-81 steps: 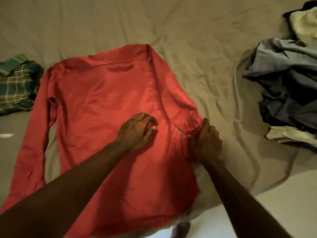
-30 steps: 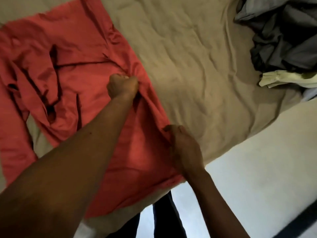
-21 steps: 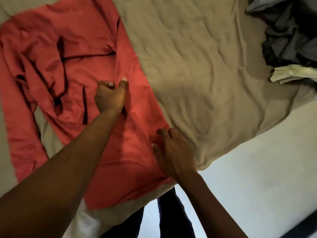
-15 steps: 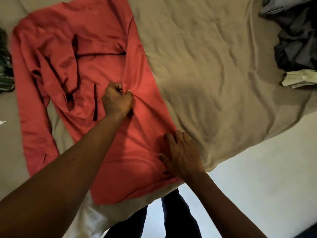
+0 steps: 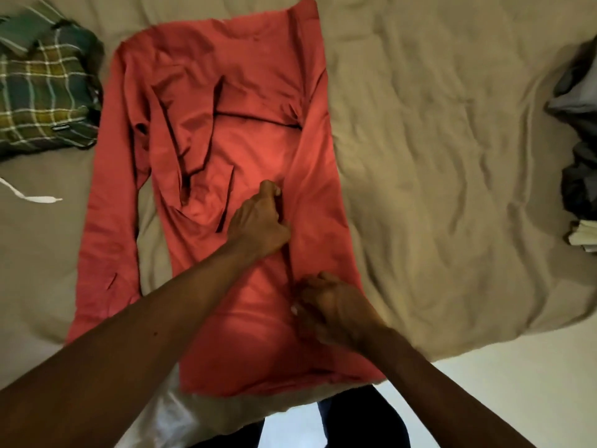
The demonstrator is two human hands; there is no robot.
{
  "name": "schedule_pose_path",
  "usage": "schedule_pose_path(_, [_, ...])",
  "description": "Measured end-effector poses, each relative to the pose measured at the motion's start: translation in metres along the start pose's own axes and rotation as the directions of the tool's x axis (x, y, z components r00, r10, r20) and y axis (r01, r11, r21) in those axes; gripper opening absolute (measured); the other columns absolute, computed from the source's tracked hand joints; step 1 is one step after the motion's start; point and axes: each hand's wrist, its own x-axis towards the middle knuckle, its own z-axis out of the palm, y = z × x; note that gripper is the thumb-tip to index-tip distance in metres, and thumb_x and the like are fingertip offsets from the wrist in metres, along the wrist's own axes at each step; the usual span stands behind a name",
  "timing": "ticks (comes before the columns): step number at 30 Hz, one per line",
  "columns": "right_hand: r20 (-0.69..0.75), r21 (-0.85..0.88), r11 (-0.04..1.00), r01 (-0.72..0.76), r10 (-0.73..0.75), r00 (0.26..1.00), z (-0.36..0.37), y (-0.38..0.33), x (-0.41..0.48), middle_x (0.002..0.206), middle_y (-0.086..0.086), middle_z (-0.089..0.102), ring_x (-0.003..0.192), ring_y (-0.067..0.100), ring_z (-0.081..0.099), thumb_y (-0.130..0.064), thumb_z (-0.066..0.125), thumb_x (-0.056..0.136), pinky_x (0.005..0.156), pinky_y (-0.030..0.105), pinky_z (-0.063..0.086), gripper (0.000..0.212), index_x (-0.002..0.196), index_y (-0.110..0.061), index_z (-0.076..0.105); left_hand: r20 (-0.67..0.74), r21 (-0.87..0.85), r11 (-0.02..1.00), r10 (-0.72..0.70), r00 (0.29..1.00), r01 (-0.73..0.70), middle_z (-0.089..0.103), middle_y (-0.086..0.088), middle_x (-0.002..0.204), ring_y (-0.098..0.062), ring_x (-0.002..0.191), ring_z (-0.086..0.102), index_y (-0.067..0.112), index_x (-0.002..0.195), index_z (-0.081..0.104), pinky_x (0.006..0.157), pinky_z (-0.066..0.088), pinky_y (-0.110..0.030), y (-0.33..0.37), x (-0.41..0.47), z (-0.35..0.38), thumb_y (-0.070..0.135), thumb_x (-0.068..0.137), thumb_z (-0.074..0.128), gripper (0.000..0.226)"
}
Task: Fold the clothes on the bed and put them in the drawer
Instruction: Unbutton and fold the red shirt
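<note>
A red long-sleeved shirt point(image 5: 206, 130) lies spread on the beige bedsheet point(image 5: 436, 156), collar end away from me. Its right side is folded lengthwise over the body, and one sleeve lies crumpled across the chest. The other sleeve stretches down the left side. My left hand point(image 5: 258, 221) grips the inner edge of the folded flap at mid-shirt, fingers curled into the crease. My right hand point(image 5: 332, 305) pinches the same edge lower down, near the hem.
A green plaid garment point(image 5: 42, 88) lies bunched at the far left. A pile of grey clothes point(image 5: 581, 124) with a pale folded piece point(image 5: 584, 237) sits at the right edge. A white cord point(image 5: 29, 195) lies left. The bed edge and pale floor point(image 5: 517, 399) are close to me.
The shirt's right side has been folded over toward the middle. Both hands slid along the flap's edge, and the view swung back left so the plaid garment shows again.
</note>
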Motion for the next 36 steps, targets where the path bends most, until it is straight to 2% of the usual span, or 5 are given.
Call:
schedule_pose_path(4, [-0.286, 0.275, 0.929, -0.246, 0.324, 0.902, -0.042, 0.029, 0.06, 0.061, -0.008, 0.05, 0.056, 0.015, 0.049, -0.034, 0.057, 0.098, 0.056, 0.037, 0.039, 0.03, 0.07, -0.027, 0.054, -0.31, -0.108, 0.994, -0.007, 0.951, -0.028, 0.063, 0.005, 0.096, -0.027, 0.098, 0.064, 0.025, 0.114, 0.055, 0.083, 0.048, -0.037, 0.01, 0.027, -0.021, 0.028, 0.084, 0.069, 0.034])
schedule_pose_path(11, [-0.632, 0.228, 0.959, -0.17, 0.278, 0.724, -0.123, 0.111, 0.204, 0.119, 0.01, 0.068, 0.107, 0.029, 0.065, -0.013, 0.053, 0.093, 0.092, 0.043, 0.054, 0.033, 0.124, -0.009, 0.067, -0.57, 0.093, 0.94, -0.22, 0.791, 0.328, 0.032, -0.021, 0.161, -0.038, 0.15, 0.028, 0.014, 0.152, 0.038, 0.12, 0.017, -0.059, 0.002, 0.152, -0.106, 0.047, 0.091, 0.06, 0.073])
schedule_pose_path(17, [-0.401, -0.055, 0.987, -0.151, 0.117, 0.909, -0.15, 0.128, 0.285, 0.163, 0.007, 0.034, 0.151, 0.032, 0.029, -0.047, 0.041, 0.101, 0.117, 0.052, 0.033, 0.058, 0.153, -0.022, 0.044, -0.554, 0.025, 0.955, -0.233, 0.799, 0.296, 0.073, -0.019, 0.108, -0.039, 0.108, 0.067, 0.016, 0.102, 0.074, 0.092, 0.051, -0.046, -0.028, 0.175, -0.152, 0.041, 0.094, 0.058, 0.031])
schedule_pose_path(30, [-0.317, -0.377, 0.887, -0.265, 0.145, 0.937, -0.124, 0.111, 0.337, 0.171, 0.009, 0.003, 0.156, 0.041, -0.001, -0.054, 0.03, 0.101, 0.119, 0.066, 0.008, 0.07, 0.164, -0.03, 0.012, -0.325, -0.048, 0.893, -0.438, 0.838, 0.448, 0.058, -0.014, 0.143, -0.04, 0.131, 0.055, 0.03, 0.137, 0.053, 0.109, 0.045, -0.052, -0.08, 0.156, -0.193, 0.101, 0.062, 0.05, 0.103])
schedule_pose_path(36, [-0.076, -0.491, 0.87, -0.049, 0.013, 0.997, -0.118, 0.121, 0.349, 0.172, -0.003, 0.005, 0.158, 0.027, 0.003, -0.069, 0.023, 0.095, 0.123, 0.059, 0.01, 0.076, 0.162, -0.037, 0.004, -0.548, -0.135, 0.882, -0.446, 0.707, 0.452, 0.045, -0.024, 0.146, -0.044, 0.136, 0.044, 0.016, 0.149, 0.033, 0.113, 0.037, -0.052, -0.065, 0.113, -0.156, 0.069, 0.077, 0.073, 0.098])
